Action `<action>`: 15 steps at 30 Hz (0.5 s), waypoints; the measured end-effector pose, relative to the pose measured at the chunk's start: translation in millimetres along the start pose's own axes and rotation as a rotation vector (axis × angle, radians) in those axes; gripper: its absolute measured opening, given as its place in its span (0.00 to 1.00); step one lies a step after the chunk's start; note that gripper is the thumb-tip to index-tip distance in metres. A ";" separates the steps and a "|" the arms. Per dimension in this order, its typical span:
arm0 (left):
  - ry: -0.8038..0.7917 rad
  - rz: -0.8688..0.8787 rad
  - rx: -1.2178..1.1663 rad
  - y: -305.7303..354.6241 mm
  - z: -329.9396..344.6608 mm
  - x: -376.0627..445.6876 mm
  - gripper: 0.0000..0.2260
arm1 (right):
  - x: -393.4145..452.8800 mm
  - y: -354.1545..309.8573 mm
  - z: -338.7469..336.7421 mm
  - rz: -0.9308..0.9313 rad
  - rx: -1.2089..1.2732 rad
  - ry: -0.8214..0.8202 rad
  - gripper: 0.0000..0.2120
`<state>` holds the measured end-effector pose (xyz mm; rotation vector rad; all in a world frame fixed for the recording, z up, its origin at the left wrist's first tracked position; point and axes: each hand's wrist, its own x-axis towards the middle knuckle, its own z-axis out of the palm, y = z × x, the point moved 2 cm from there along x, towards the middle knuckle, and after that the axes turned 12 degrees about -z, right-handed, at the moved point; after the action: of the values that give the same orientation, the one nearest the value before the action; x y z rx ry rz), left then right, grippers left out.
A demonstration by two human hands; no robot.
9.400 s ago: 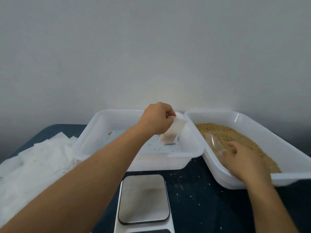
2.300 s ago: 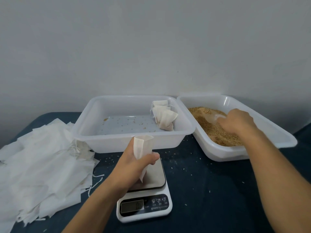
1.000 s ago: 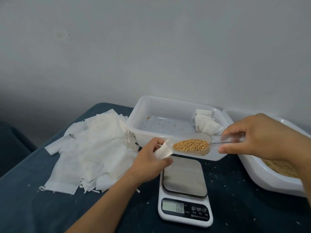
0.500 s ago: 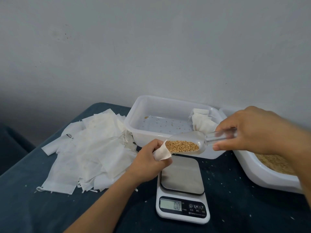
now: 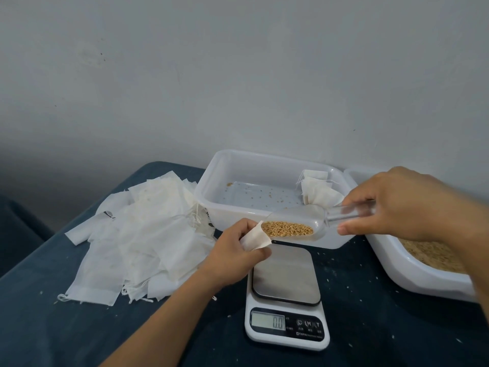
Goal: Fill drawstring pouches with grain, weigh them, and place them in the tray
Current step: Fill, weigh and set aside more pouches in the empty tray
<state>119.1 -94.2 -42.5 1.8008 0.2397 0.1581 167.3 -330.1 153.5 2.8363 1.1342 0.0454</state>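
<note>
Left hand [image 5: 232,250] curled round a small white pouch [image 5: 255,238], mouth held toward the scoop, just above the scale's far left corner. Right hand [image 5: 394,205] pinching the clear handle of a plastic scoop [image 5: 299,223], thumb below, fingers over the top. Scoop bowl loaded with grain [image 5: 287,229], lip touching or just inside the pouch mouth; cannot tell which. Handle blurred.

Kitchen scale [image 5: 287,300] near the front edge of the tabletop [image 5: 53,327], steel platter bare, display reading 0.0.

White tray [image 5: 211,189] at the back edge, behind the scale; a few filled pouches [image 5: 317,190] stacked in its far right corner, loose grains scattered over its floor. Second tray [image 5: 423,279] at the right edge, partly cut off by the frame and the right forearm, holding bulk grain [image 5: 434,254].

Heap of flat empty pouches [image 5: 137,234] with loose drawstrings on the left half of the tabletop, touching the white tray's left wall. Stray grains dotted over the dark surface around the scale. Plain grey wall [image 5: 238,75] behind.
</note>
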 end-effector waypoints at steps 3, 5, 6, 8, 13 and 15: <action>0.000 -0.004 0.002 0.8 0.0 -1.1 0.12 | -0.1 0.1 -2.4 -0.004 -0.025 0.000 0.22; -0.003 -0.008 -0.003 1.1 0.1 -2.0 0.12 | -0.4 0.0 -3.3 -0.007 -0.034 -0.002 0.22; -0.003 -0.008 -0.004 1.1 0.2 -2.2 0.11 | -0.5 -0.1 -3.2 -0.009 -0.035 -0.005 0.21; 0.001 -0.006 -0.004 1.0 0.4 -2.1 0.11 | -0.8 -0.3 -2.5 -0.012 -0.031 -0.010 0.20; 0.005 -0.012 -0.010 -0.6 1.0 -1.4 0.12 | -0.2 0.1 -0.5 -0.020 -0.034 -0.012 0.21; 0.001 -0.016 -0.010 -0.7 1.0 -1.1 0.12 | 0.0 0.8 0.4 -0.019 -0.038 -0.011 0.20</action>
<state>118.2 -95.3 -43.5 1.7886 0.2542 0.1486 167.9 -330.7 153.2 2.7887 1.1459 0.0487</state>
